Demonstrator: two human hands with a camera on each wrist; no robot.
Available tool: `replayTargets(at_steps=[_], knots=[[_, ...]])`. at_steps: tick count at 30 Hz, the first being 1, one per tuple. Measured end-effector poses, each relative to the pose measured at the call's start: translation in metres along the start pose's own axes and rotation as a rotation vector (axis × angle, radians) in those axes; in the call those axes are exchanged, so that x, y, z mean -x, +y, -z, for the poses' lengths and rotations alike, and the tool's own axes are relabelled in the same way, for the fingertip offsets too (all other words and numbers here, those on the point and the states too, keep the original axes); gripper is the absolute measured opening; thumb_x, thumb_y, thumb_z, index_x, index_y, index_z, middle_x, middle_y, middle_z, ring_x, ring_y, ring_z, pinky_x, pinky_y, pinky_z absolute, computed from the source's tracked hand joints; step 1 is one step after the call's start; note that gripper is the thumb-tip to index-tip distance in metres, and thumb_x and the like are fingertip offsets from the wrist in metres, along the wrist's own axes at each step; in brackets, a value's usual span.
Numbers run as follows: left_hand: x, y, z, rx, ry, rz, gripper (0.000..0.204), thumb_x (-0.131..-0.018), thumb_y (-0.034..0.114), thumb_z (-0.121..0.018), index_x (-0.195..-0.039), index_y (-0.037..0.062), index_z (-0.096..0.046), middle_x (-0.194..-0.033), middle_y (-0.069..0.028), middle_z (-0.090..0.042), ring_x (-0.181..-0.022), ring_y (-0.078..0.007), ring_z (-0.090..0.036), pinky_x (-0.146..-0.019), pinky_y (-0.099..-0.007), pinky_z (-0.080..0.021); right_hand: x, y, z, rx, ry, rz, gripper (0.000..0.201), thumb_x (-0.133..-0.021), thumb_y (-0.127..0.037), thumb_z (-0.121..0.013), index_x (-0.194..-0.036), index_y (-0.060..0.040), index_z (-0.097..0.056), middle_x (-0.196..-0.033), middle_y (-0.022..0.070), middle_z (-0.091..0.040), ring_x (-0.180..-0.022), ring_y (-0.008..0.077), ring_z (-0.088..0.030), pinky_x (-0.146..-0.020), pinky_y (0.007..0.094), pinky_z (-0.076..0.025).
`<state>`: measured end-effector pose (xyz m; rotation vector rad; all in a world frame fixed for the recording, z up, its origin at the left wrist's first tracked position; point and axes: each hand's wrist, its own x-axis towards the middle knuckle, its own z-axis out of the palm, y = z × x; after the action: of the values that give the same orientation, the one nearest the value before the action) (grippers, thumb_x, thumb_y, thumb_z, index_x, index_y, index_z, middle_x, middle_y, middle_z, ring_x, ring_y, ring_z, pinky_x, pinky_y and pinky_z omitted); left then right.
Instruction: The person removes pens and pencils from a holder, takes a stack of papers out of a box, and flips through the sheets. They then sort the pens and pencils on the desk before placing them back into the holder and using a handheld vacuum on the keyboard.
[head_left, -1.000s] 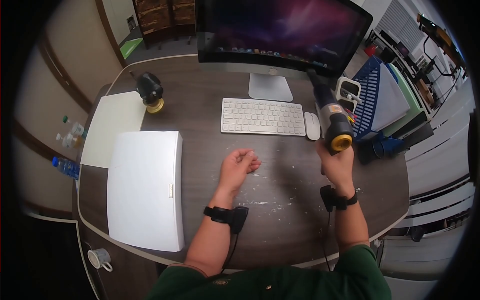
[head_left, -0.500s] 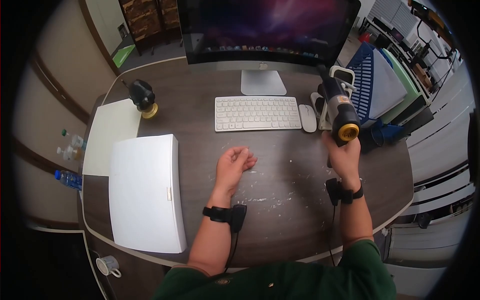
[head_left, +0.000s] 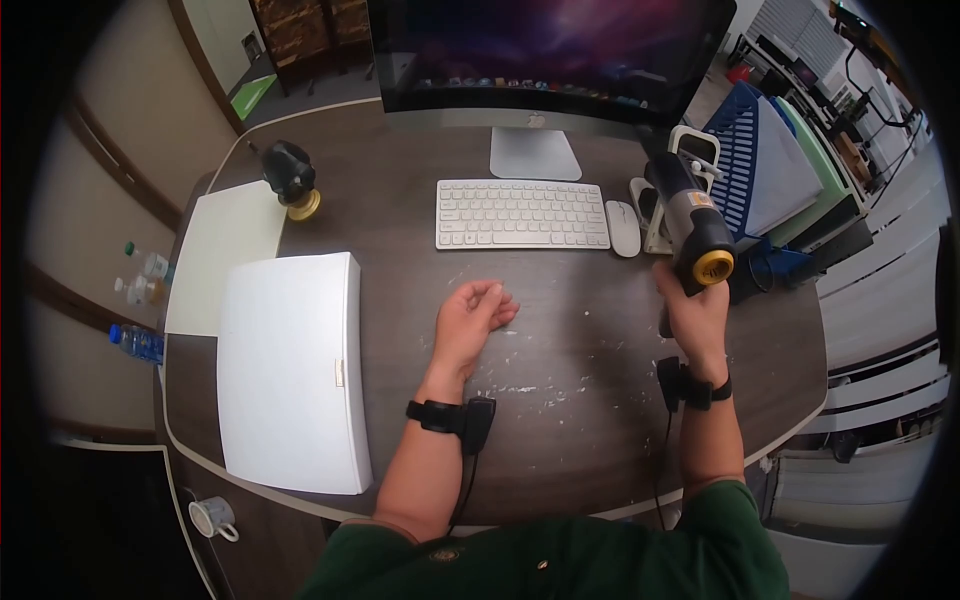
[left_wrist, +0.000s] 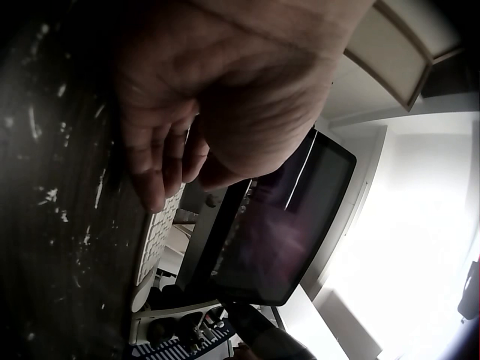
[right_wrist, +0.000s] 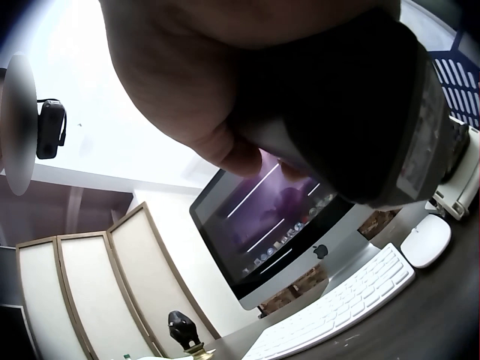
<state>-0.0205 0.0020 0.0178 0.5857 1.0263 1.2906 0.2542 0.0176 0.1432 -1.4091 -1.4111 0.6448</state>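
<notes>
A black and grey handheld device with a yellow ring at its end point(head_left: 692, 215) is gripped by my right hand point(head_left: 697, 318), right of the mouse. In the right wrist view its dark body point(right_wrist: 352, 112) fills the upper right, fingers curled round it. Loosely curled, my left hand point(head_left: 470, 325) holds nothing and lies near the middle of the desk, below the keyboard point(head_left: 522, 214). The left wrist view shows that hand point(left_wrist: 217, 97) with its fingers hanging loosely bent.
A monitor point(head_left: 560, 60) stands behind the keyboard, with a mouse point(head_left: 622, 229) beside it. At the left are a white box point(head_left: 290, 375), a pale sheet point(head_left: 225, 240) and a black object with a gold base point(head_left: 290, 175). A blue file rack point(head_left: 735, 150) stands at the right.
My right hand has moved slightly right with the device, whose far end now points less toward the monitor. The left hand keeps its pose. The head view has shifted a little.
</notes>
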Motion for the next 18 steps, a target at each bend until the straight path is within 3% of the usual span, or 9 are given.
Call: replayTargets(at_steps=[4, 7, 10, 13, 14, 17, 18], knots=[[0.000, 0.005, 0.002, 0.019, 0.004, 0.002, 0.025, -0.103, 0.016, -0.064, -0.117, -0.0034, -0.061, -0.102, -0.0124, -0.069, -0.092, -0.0202, -0.072, -0.081, -0.0294, -0.061, 0.019, -0.016, -0.005, -0.061, -0.149, -0.039, 0.022, -0.084, -0.009, -0.078, -0.098, -0.0009, -0.064, -0.081, 0.0012, -0.066, -0.067, 0.0087, -0.060, -0.060, 0.0262, -0.048], [-0.001, 0.004, 0.008, -0.150, 0.142, -0.207, 0.021, -0.102, 0.014, -0.065, -0.115, -0.0019, -0.064, -0.102, -0.0107, -0.069, -0.089, -0.0176, -0.071, -0.076, -0.0272, -0.059, 0.033, -0.025, -0.014, -0.098, -0.259, -0.088, 0.025, -0.082, -0.008, -0.080, -0.099, -0.0003, -0.064, -0.081, 0.0008, -0.066, -0.070, 0.0086, -0.061, -0.062, 0.0265, -0.049], [-0.001, 0.007, 0.019, -0.559, 0.416, -0.493, 0.019, -0.099, 0.012, -0.067, -0.113, -0.0007, -0.066, -0.100, -0.0084, -0.070, -0.085, -0.0145, -0.070, -0.072, -0.0259, -0.057, 0.040, -0.026, -0.024, -0.153, -0.379, -0.103, 0.032, -0.082, -0.009, -0.080, -0.108, 0.0014, -0.065, -0.084, 0.0011, -0.067, -0.075, 0.0086, -0.061, -0.066, 0.0274, -0.051], [0.005, 0.018, 0.024, -0.780, 0.556, -0.583, 0.020, -0.095, 0.011, -0.070, -0.111, 0.0000, -0.068, -0.104, -0.0093, -0.070, -0.086, -0.0155, -0.070, -0.071, -0.0275, -0.056, 0.044, -0.036, -0.037, -0.146, -0.441, -0.157, 0.037, -0.082, -0.010, -0.081, -0.113, 0.0019, -0.064, -0.089, 0.0020, -0.067, -0.078, 0.0088, -0.061, -0.069, 0.0279, -0.051], [0.006, 0.018, 0.025, -0.833, 0.560, -0.597, 0.021, -0.093, 0.011, -0.070, -0.111, 0.0001, -0.068, -0.107, -0.0104, -0.069, -0.090, -0.0181, -0.070, -0.074, -0.0295, -0.056, 0.043, -0.041, -0.038, -0.102, -0.491, -0.233, 0.039, -0.083, -0.010, -0.081, -0.115, 0.0017, -0.064, -0.096, 0.0032, -0.068, -0.085, 0.0095, -0.062, -0.075, 0.0288, -0.052], [0.006, 0.014, 0.029, -0.979, 0.552, -0.668, 0.024, -0.090, 0.011, -0.072, -0.111, 0.0002, -0.068, -0.116, -0.0137, -0.066, -0.102, -0.0267, -0.067, -0.085, -0.0362, -0.055, 0.042, -0.034, -0.055, -0.189, -0.538, -0.116, 0.038, -0.084, -0.010, -0.080, -0.116, 0.0017, -0.064, -0.100, 0.0038, -0.068, -0.091, 0.0100, -0.062, -0.080, 0.0294, -0.052], [0.004, 0.012, 0.030, -1.016, 0.533, -0.716, 0.025, -0.089, 0.012, -0.072, -0.111, -0.0001, -0.068, -0.119, -0.0149, -0.065, -0.107, -0.0299, -0.065, -0.089, -0.0391, -0.054, 0.043, -0.036, -0.060, -0.202, -0.556, -0.154, 0.037, -0.085, -0.009, -0.080, -0.116, 0.0015, -0.064, -0.102, 0.0040, -0.068, -0.094, 0.0106, -0.062, -0.083, 0.0298, -0.052]])
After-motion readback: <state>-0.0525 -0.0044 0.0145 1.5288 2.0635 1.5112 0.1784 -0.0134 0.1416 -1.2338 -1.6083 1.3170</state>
